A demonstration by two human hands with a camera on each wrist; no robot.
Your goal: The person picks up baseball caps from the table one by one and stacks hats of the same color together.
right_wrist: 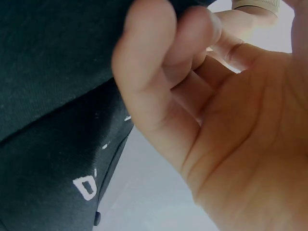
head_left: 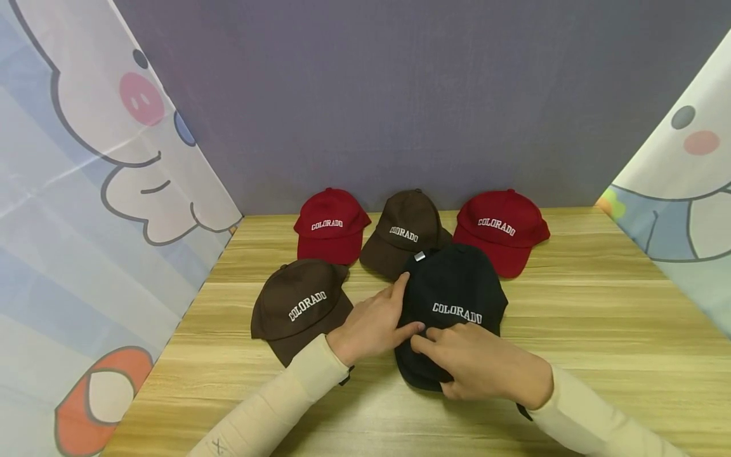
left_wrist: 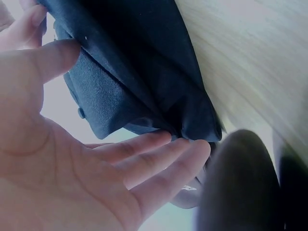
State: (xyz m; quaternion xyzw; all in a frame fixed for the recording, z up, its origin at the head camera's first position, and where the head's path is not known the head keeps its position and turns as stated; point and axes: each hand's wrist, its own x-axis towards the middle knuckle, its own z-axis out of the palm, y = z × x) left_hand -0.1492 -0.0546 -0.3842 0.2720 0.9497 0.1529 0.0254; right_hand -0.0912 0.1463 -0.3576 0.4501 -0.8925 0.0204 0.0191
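A black baseball cap [head_left: 457, 279] with white COLORADO lettering lies on the table, brim toward me. My left hand [head_left: 374, 320] is at its left side, thumb over the brim seam and fingers extended along the crown's edge. In the left wrist view those fingers [left_wrist: 154, 166] are nearly straight against the dark cloth. My right hand [head_left: 485, 362] grips the brim [head_left: 417, 368] with curled fingers, its thumb by the lower edge. The right wrist view shows the curled fingers [right_wrist: 149, 72] beside the black cloth [right_wrist: 53, 62]; the exact pinch point is hidden.
A brown cap [head_left: 302, 301] lies left of my left hand. Behind stand a red cap [head_left: 331, 219], another brown cap [head_left: 405, 219] and a second red cap [head_left: 502, 219], near the grey back wall [head_left: 400, 95]. Printed cloth panels [head_left: 85, 222] flank the wooden table [head_left: 599, 317].
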